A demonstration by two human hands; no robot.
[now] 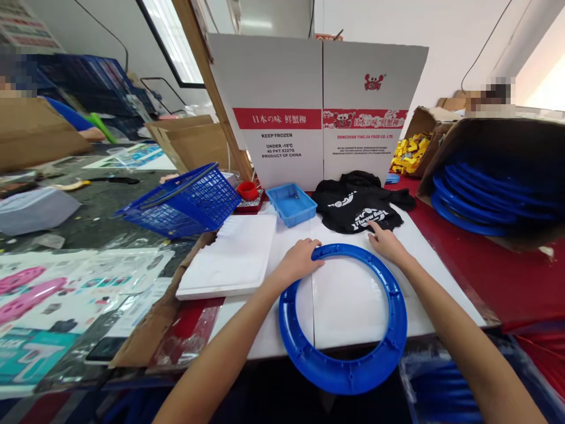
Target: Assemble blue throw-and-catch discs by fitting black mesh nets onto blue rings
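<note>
A blue plastic ring with a ribbed, hollow side facing up lies over the front edge of the white work surface. My left hand is closed on the ring's upper left rim, thumb inside and fingers over the outside. Just beyond the ring, my right hand reaches to the black cloth printed in white with "Throw Ball". Its index finger and thumb are apart at the cloth's near edge, and the other fingers are partly hidden. The cloth lies crumpled.
A blue tray, a white foam slab and a tilted blue basket stand to the left. Behind rises a white carton panel. At right, a cardboard box holds several blue rings; yellow parts fill another box.
</note>
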